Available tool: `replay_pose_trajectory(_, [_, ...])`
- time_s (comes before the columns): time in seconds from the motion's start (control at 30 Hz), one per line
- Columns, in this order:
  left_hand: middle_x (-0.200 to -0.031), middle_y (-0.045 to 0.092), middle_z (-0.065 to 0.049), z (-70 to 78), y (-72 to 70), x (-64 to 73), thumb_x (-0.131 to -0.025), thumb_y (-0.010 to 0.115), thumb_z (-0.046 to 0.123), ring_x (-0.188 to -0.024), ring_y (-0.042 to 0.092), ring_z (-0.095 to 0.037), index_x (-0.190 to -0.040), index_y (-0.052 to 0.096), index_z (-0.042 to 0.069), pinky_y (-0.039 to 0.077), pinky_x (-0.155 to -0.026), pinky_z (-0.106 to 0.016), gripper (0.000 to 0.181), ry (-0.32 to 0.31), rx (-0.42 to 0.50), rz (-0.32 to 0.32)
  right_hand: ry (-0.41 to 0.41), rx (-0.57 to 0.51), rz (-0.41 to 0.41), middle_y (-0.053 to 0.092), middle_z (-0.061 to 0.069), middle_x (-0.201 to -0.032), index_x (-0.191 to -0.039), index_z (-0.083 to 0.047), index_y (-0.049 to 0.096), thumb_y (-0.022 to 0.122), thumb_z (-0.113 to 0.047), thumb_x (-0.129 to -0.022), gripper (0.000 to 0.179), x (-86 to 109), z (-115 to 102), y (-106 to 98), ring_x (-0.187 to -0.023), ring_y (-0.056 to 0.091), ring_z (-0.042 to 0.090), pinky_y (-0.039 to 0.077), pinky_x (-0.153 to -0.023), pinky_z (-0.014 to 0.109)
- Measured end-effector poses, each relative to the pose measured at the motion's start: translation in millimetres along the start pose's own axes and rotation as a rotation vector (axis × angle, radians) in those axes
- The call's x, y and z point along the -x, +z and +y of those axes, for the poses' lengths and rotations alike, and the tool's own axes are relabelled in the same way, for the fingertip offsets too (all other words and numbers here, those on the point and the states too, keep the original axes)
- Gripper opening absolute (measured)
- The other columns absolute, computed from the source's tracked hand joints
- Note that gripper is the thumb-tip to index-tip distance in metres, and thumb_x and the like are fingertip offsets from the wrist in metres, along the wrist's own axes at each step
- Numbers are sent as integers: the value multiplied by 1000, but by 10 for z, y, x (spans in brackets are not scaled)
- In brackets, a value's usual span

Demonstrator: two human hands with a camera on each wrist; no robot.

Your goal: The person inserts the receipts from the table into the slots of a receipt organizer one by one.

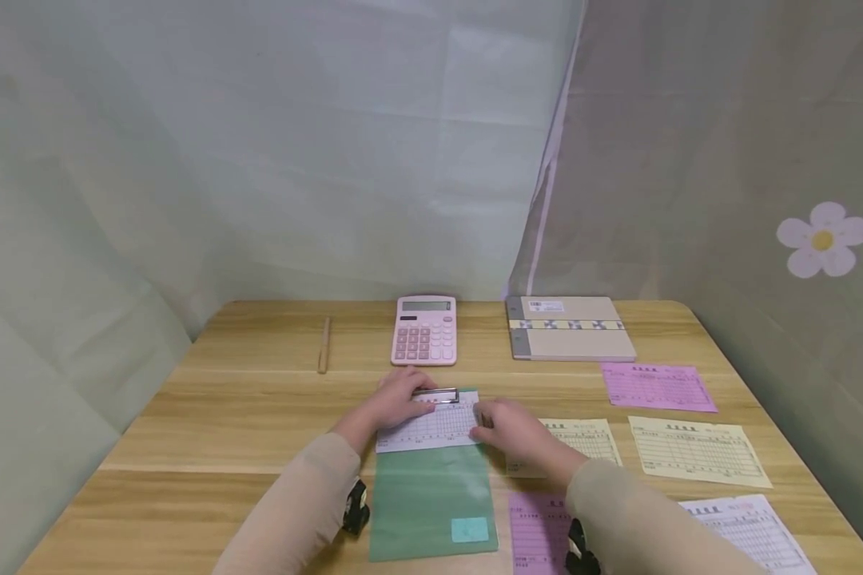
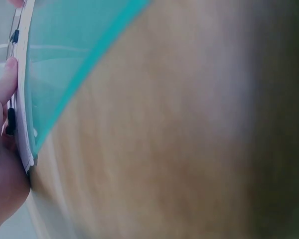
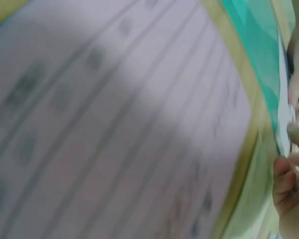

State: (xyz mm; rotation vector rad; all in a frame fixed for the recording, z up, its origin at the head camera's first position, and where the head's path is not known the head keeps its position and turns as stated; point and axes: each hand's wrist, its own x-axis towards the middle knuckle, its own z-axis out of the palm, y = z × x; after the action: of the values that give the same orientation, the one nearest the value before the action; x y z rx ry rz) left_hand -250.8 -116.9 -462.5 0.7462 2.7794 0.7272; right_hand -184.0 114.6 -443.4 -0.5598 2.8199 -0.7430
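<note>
On the green clipboard (image 1: 431,495), the left hand (image 1: 395,397) clamps its fingers round the top-edge clip (image 1: 446,390), while the right hand (image 1: 512,431) pinches the white slip (image 1: 433,427) by its right edge.

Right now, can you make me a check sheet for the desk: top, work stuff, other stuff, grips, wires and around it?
Surface: wooden table.
Job's things: green clipboard with metal clip, white slip on its top end; to its right, two pink slips, two yellow slips, another white slip.
Clutter: pink calculator, notebook, wooden stick.
Grips: left grip holds the clip; right grip pinches the clipboard slip's right edge.
Cables: nothing seen.
Surroundings: pale cloth, greyer cloth with flowers.
</note>
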Motion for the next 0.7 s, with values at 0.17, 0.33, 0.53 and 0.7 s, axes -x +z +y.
replay_pose_trajectory(0.17, [-117,54,2,-1,9,-21,-86,65,36,-114,43,-22,-116,61,20,29,-97,-46,34,15,-6,0,13,-47,-1,59,0,-86,-115,-5,62,69,-23,-85,36,158,261,-210,-77,55,14,49,-71,35])
replay_pose_trajectory(0.33, [-120,52,0,6,8,-20,-87,64,35,-116,42,-22,-117,60,20,27,-98,-48,33,16,1,-6,12,-26,10,61,6,-102,-124,-4,58,72,-24,-82,49,366,537,-410,-90,58,20,48,-81,42])
replay_pose_trajectory(0.53, [-121,51,1,1,18,-17,-87,64,36,-117,41,-22,-117,59,21,26,-100,-48,34,0,-3,-13,-36,-18,3,60,6,-104,-121,-4,60,73,-27,-81,48,607,857,-571,-93,58,23,47,-82,44])
replay_pose_trajectory(0.7, [-121,52,1,-17,22,-13,-86,65,36,-117,41,-23,-116,60,22,26,-100,-48,33,-7,-6,-3,-24,26,-10,59,5,-103,-119,-9,63,74,-33,-79,48,725,1034,-679,-91,57,21,47,-79,44])
